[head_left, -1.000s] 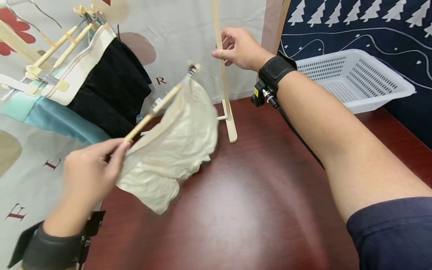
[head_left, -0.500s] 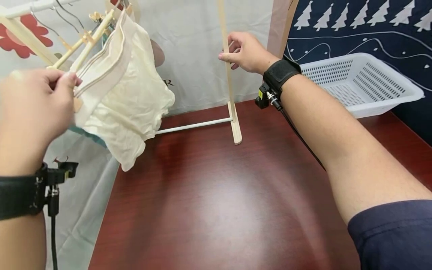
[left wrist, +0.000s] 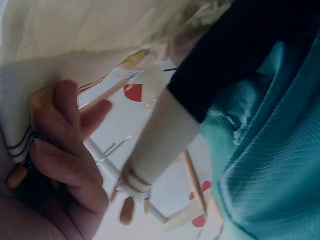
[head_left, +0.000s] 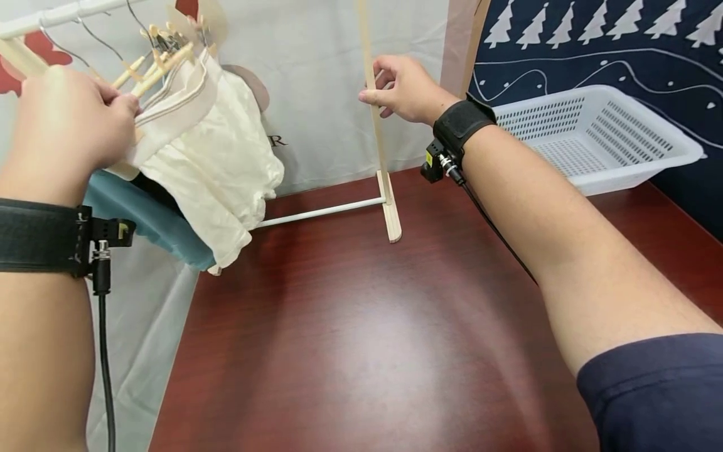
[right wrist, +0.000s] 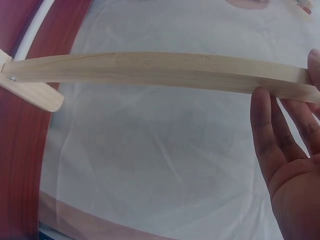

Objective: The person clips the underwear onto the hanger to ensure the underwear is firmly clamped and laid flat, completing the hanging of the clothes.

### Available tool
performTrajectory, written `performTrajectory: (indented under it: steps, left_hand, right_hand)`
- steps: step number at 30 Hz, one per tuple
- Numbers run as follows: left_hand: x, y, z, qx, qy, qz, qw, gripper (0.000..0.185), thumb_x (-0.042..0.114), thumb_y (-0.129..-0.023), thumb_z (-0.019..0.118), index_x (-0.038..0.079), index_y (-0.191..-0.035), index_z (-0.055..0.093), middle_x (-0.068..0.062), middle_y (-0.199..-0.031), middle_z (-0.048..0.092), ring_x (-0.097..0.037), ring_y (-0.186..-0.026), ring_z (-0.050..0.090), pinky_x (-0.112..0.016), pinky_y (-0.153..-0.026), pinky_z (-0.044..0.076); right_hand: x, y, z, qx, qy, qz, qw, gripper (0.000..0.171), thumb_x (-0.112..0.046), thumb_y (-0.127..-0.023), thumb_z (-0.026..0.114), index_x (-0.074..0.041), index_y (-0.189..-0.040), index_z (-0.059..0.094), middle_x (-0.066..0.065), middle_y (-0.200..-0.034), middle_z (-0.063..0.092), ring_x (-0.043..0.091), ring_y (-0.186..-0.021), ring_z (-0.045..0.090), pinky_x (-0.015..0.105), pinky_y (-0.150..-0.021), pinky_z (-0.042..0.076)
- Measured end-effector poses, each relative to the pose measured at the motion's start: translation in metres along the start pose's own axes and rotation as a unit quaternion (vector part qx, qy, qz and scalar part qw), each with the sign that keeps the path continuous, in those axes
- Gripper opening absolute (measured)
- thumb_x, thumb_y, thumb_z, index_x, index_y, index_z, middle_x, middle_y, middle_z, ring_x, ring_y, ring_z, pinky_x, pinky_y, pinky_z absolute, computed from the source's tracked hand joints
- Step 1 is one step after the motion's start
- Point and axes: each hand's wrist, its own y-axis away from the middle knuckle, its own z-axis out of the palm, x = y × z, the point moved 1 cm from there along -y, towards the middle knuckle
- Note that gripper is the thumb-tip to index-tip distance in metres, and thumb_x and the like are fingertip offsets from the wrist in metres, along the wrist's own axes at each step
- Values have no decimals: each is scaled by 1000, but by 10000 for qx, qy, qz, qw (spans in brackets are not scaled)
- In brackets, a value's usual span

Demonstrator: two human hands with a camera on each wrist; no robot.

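Observation:
My left hand (head_left: 79, 119) pinches the near end of a wooden clip hanger (head_left: 165, 68) at upper left. Cream shorts (head_left: 217, 138) hang from it by a pale waistband. The hanger's metal hook rises beside the rack's white top rail (head_left: 64, 19); whether it rests there I cannot tell. Behind hang a teal garment (left wrist: 270, 150) and a black garment with a white waistband (left wrist: 235, 55), both partly hidden in the head view. My right hand (head_left: 409, 91) holds the rack's wooden upright (head_left: 375, 141) between thumb and fingers; the right wrist view shows fingertips (right wrist: 261, 97) against the wood.
The rack's foot (head_left: 390, 210) and white lower bar (head_left: 322, 212) stand on the dark red table (head_left: 339, 351). A white slotted basket (head_left: 638, 172) sits at the back right. Pale printed cloth hangs behind, with navy tree-patterned cloth at right.
My left hand has carried the hanger with the cream shorts up and left, from over the table to beside the other hung garments. The right hand keeps its hold on the upright.

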Motion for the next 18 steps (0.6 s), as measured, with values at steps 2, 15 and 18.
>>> performTrajectory:
  steps: [2, 15, 18]
  left_hand:
    - [-4, -2, 2, -87, -84, -106, 9999, 60, 34, -103, 34, -7, -81, 72, -5, -46, 51, -32, -63, 48, -41, -52, 34]
    - [-12, 5, 6, -109, -387, -378, 9985, 59, 38, -102, 30, -6, -114, 67, -15, -56, 52, -38, -72, 47, -45, -53, 32]
    - [-2, 15, 8, 262, -750, -480, 9957, 61, 39, -102, 26, -7, -128, 58, -27, -81, 62, -47, -84, 53, -53, -65, 42]
  right_hand:
    - [-2, 0, 1, 5, 6, -6, 10000, 37, -32, -97, 64, -9, -123, 50, -5, -98, 58, 18, -93, 63, 30, -85, 56]
    - [-7, -6, 5, 38, -85, -132, 9999, 35, -33, -96, 65, -9, -116, 50, -5, -96, 58, 14, -93, 62, 30, -83, 57]
    - [-6, -5, 6, 59, -49, -141, 9999, 33, -33, -96, 65, -10, -115, 52, -5, -96, 59, 13, -93, 62, 29, -83, 57]
